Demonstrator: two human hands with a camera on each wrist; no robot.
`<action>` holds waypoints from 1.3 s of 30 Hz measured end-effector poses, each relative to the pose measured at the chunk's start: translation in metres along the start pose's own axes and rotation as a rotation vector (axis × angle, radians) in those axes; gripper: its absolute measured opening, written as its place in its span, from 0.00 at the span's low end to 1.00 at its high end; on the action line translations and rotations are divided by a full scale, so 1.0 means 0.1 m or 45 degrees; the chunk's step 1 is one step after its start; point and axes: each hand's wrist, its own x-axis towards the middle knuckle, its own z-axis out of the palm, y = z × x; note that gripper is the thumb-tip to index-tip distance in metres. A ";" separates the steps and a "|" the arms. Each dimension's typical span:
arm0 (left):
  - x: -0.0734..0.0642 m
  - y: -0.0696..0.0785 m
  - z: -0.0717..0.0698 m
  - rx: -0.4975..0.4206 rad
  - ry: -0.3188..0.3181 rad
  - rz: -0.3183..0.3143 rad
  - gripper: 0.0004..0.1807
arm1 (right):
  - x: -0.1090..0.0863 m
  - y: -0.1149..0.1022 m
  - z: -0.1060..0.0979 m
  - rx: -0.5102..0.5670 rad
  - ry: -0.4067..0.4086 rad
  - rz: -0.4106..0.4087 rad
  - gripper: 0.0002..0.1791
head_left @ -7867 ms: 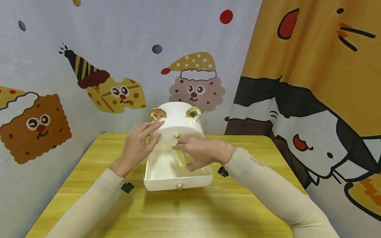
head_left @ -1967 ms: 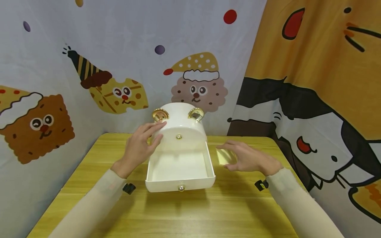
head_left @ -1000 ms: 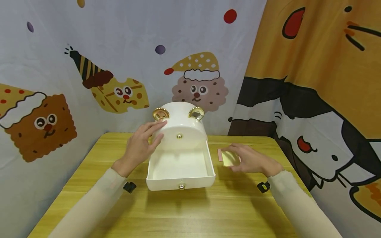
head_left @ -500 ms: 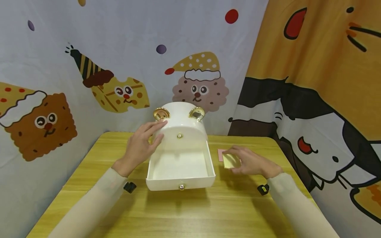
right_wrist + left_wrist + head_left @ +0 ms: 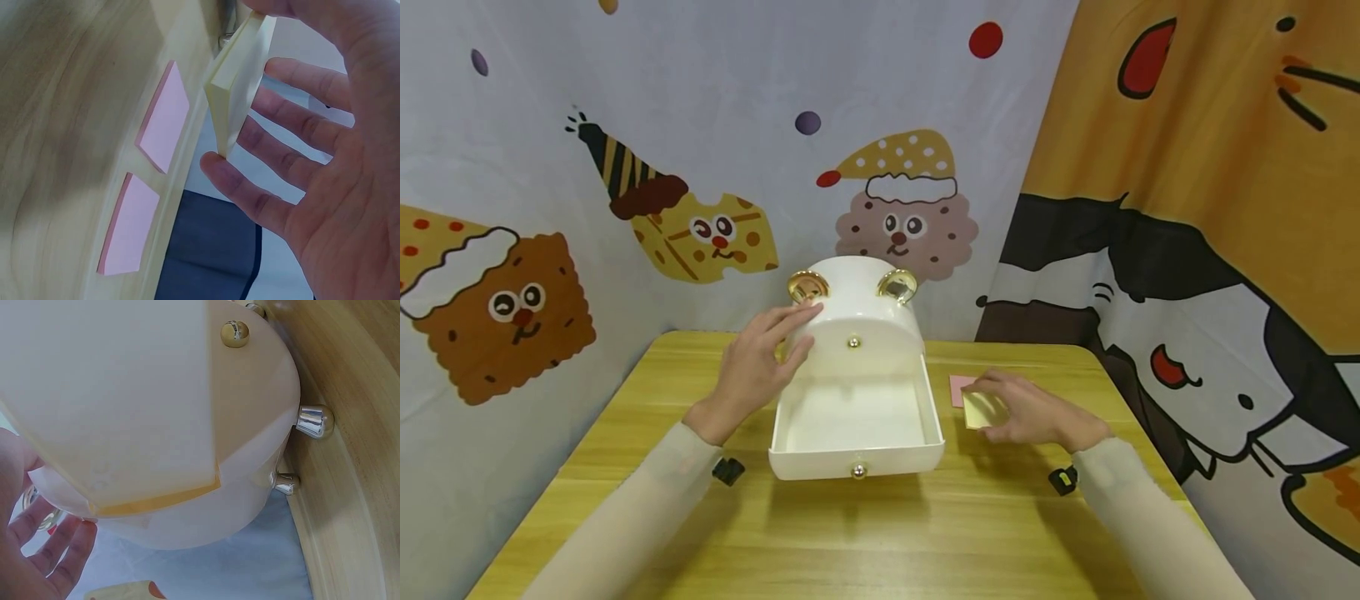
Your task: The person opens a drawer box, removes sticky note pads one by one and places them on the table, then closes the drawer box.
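My right hand (image 5: 1037, 410) pinches a pale yellow sticky note pad (image 5: 982, 410) by its edges, thumb on one side and fingers on the other. In the right wrist view the pad (image 5: 240, 81) hangs tilted over the table, with a pink sticky note pad (image 5: 164, 119) and a second pink one (image 5: 129, 225) lying flat beyond. Left of that stands a glossy white drawer box (image 5: 857, 287) with gold ears. Its lower drawer (image 5: 856, 462) is pulled out toward me. My left hand (image 5: 751, 362) rests with extended fingers against the box's left side, fingertips by the left ear.
The box stands toward the back of a yellow wood-grain table (image 5: 850, 550). A gold knob (image 5: 859, 472) juts from the open drawer's front, and another knob (image 5: 853, 342) sits on the upper drawer. Cartoon-printed cloth (image 5: 722, 100) hangs behind and to the right.
From inside the drawer, my right hand has moved out to the right with the yellow sticky note pad, then slightly toward me, uncovering part of a pink pad. My left hand stays on the box.
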 end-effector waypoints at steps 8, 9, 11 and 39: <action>0.00 -0.01 0.01 0.006 -0.002 -0.007 0.29 | 0.01 0.01 0.03 0.002 -0.010 0.032 0.38; 0.00 -0.01 0.01 0.005 -0.001 -0.008 0.29 | 0.02 0.01 0.03 0.000 -0.010 0.037 0.38; 0.00 -0.01 0.01 0.000 0.001 -0.007 0.29 | 0.02 0.02 0.04 -0.005 -0.012 0.044 0.38; 0.00 0.00 0.00 -0.016 -0.008 -0.022 0.29 | 0.03 0.07 0.17 -0.047 -0.032 0.039 0.39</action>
